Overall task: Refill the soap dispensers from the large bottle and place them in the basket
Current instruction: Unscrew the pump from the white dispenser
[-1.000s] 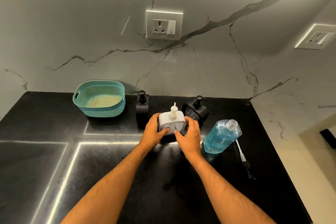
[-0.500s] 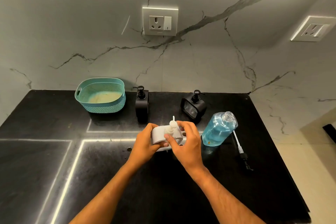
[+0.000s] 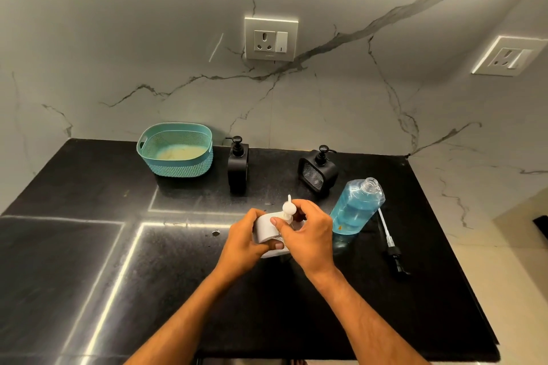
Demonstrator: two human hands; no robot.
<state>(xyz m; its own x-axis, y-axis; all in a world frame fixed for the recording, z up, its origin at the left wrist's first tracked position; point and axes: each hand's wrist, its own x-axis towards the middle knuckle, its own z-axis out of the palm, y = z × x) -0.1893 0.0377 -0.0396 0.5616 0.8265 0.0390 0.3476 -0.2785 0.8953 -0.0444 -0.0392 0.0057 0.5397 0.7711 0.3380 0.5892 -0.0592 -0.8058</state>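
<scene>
- Since a second earlier, white dispenser (image 3: 267, 230) had come nearer, away from the black ones
- Left hand (image 3: 243, 241) gripped its body to steady it
- Right hand (image 3: 305, 231) pinched the pump (image 3: 288, 210), likely unscrewing

Bare counter (image 3: 89, 261) left & front; basket (image 3: 175, 151) path blocked by nothing but black dispenser (image 3: 237, 164) beside it (blue bottle (image 3: 355, 206), pump tube (image 3: 388, 238) crowd right).

1. We observed a black stone countertop (image 3: 89, 246) crossed by bright linear light reflections.
2. We noted a pale marble-patterned wall (image 3: 118, 38) with dark grey veining behind it.
3. We recorded one socket plate (image 3: 271, 38) on that wall and a second socket plate (image 3: 510, 56) on the right-hand wall.
</scene>
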